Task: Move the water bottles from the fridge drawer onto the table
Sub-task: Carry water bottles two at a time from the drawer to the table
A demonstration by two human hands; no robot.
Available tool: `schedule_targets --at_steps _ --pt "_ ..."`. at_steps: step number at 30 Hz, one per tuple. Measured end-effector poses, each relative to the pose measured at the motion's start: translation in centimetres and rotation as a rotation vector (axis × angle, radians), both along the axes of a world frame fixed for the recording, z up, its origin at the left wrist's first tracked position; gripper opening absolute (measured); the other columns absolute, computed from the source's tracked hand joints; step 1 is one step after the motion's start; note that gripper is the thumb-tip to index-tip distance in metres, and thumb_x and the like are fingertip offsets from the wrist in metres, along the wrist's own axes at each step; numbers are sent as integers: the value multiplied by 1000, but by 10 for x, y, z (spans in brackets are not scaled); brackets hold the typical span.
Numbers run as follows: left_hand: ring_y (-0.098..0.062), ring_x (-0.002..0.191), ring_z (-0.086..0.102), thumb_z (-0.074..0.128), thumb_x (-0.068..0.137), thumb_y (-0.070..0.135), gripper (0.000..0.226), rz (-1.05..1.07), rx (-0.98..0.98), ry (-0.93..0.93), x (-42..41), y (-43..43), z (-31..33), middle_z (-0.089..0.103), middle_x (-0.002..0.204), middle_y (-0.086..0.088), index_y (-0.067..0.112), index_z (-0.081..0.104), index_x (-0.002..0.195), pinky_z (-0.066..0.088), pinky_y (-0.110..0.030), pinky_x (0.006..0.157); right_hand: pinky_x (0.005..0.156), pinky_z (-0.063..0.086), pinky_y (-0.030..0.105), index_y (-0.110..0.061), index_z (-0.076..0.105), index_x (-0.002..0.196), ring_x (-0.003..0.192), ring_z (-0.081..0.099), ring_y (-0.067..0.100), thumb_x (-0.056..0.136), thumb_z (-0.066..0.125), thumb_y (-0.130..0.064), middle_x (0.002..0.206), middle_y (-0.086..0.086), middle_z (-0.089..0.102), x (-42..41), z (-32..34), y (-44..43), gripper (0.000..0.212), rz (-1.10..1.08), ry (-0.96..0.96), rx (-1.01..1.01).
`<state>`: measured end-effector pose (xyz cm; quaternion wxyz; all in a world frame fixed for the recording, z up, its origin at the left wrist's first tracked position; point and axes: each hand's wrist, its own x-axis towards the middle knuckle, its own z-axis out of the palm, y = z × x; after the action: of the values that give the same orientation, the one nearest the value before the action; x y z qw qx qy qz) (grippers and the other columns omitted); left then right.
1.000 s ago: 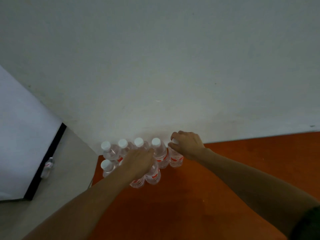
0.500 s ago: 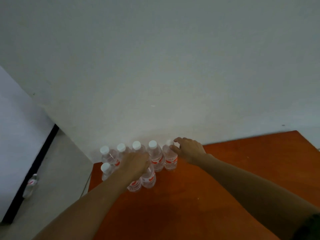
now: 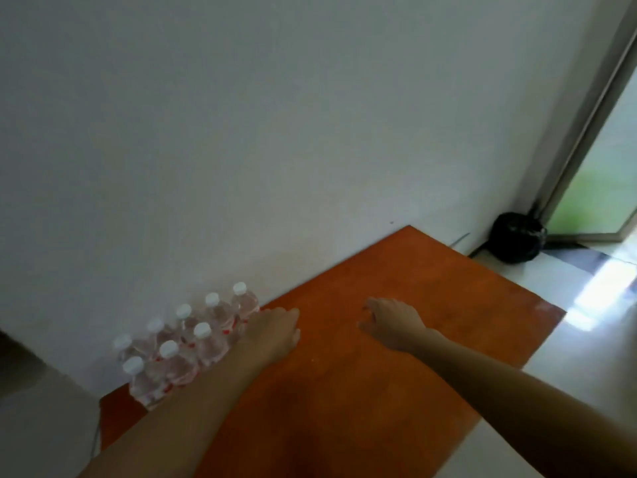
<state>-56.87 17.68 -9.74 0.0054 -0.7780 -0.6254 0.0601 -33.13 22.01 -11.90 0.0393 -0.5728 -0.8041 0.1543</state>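
The left grip (image 3: 272,334) is reaching out over the orange worktop (image 3: 344,401), palm down, fingers lying nearly straight and relaxed, holding nothing. The bottles (image 3: 210,346) are standing just left of it, upright on the worktop's far left corner: eight clear ones with white caps and red labels, five in a row against the wall (image 3: 275,132) and three in a nearer row, all packed close together. The knuckle side of the left grip is overlapping the nearest bottles in the view; whether it is touching them cannot be told.

The right grip (image 3: 393,324) is hanging to the right of the left one, apart from it and well apart from the bottles. Its fingers are drooping loosely toward the worktop, and it is holding nothing; whether the fingertips are touching the surface cannot be told.

Far beyond the right grip, a black bag (image 3: 517,241) is sitting on the pale floor (image 3: 568,357) in the corner, beside a glass door (image 3: 603,188) that is letting in bright light.
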Motion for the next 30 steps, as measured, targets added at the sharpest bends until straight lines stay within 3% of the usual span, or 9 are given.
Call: schedule_targets --at_steps 5,9,12,16,18,22,26,30 --pt "-35 105 61 42 95 39 29 -215 11 65 130 5 22 62 114 -13 17 51 111 47 -41 80 75 53 28 -25 51 131 93 60 14 93 53 -46 114 -3 62 130 18 -45 43 -261 26 47" --pt "-32 99 62 42 95 38 26 -377 13 52 251 3 31 63 110 -11 17 51 108 47 -39 76 72 53 24 -25 55 127 88 61 12 92 55 -48 110 -3 64 245 28 -86 42 -450 35 80" --pt "-25 89 62 43 96 37 23 -466 4 7 351 -1 31 63 102 -7 18 51 106 46 -36 70 76 46 24 -23 53 129 98 62 15 94 52 -45 119 -2 64 337 34 -122 42 -536 -4 75" --pt "-21 81 61 45 95 37 19 -576 -32 -69 492 -22 20 63 94 -4 20 52 99 53 -38 75 83 46 31 -27 49 134 107 59 20 93 51 -50 123 -2 63 469 35 -174 47 -681 -36 70" --pt "-24 84 61 45 95 39 24 -648 -62 -63 554 -38 15 64 98 -5 19 54 103 53 -40 76 86 49 34 -28 50 132 104 60 21 91 53 -50 119 -1 63 527 31 -205 47 -779 -10 47" --pt "-25 92 60 43 96 40 31 -820 -55 -27 671 -60 10 64 107 -7 17 54 114 51 -39 79 78 49 32 -29 53 130 98 62 18 88 57 -51 113 -2 65 624 28 -263 49 -957 13 53" --pt "-26 98 59 42 96 42 32 -950 -50 1 776 -74 9 63 112 -6 19 53 116 47 -37 79 78 51 34 -29 53 129 92 62 17 87 57 -51 105 -4 67 703 23 -311 47 -1123 14 51" --pt "-24 94 59 44 95 43 30 -1073 -101 -1 881 -84 -7 63 109 -5 20 53 112 50 -35 79 80 49 32 -26 53 130 95 60 15 89 57 -48 111 -2 65 775 7 -343 47 -1241 20 11"
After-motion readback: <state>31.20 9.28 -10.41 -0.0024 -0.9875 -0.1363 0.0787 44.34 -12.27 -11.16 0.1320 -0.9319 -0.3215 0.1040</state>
